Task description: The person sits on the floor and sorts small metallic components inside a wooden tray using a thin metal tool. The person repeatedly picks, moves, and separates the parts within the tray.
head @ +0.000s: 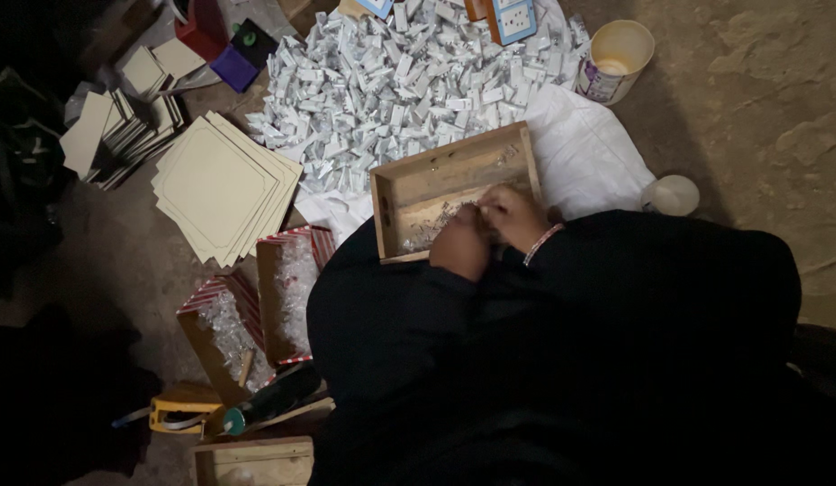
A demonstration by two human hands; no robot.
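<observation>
Floor: I see a bare earthen floor (751,99), dim, with a white cloth sheet (589,153) spread over part of it.
Heap: a broad heap of small white wrapped packets (391,81) lies on the sheet, just beyond the tray.
Cards: a fanned stack of cream square cardboard sheets (222,184) lies left of the heap.
Tray: an open shallow wooden tray (449,175) rests against my dark-clothed lap, a few small pale pieces scattered inside.
Boxes: two red-and-white striped cardboard boxes (292,288) holding clear wrapping stand left of my lap.
Cup: a cream plastic cup (616,58) stands at the sheet's far right edge.
Left hand: my left hand (461,243) is curled over the tray's near edge, touching the right.
Right hand: my right hand (515,216) has fingers bunched against the left.
Grip: I cannot tell what, if anything, either hand pinches.
</observation>
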